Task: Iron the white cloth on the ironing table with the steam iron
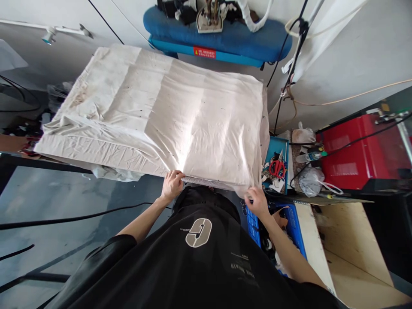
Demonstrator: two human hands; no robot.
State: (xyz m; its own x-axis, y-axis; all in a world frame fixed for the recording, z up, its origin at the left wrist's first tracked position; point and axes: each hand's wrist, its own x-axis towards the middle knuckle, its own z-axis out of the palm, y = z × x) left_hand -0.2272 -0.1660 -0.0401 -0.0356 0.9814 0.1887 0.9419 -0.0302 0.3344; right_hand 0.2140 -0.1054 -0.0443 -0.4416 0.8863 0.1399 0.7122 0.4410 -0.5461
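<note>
Holding the white cloth by its near edge: left hand curled shut over the hem near the middle of the table's near edge, right hand pinched closed on the same hem at the near right corner. Spread over nearly the whole table, wrinkled and bunched toward the left edge, flatter and sunlit through the middle, drooping over the right edge.

By the look of it, a straightening hold: cloth already laid out, near hem in both hands. For any further pull, equal tension from both hands and care at the right corner, so close to the tray.

Just off the right edge, a blue tray with red-handled scissors and white scraps. Below the right hand, a blue crate, contents mostly hidden by the arm. Further right, a knotted plastic bag and a red box, insides not visible. Beyond the far edge, a blue padded board carrying an iron.
</note>
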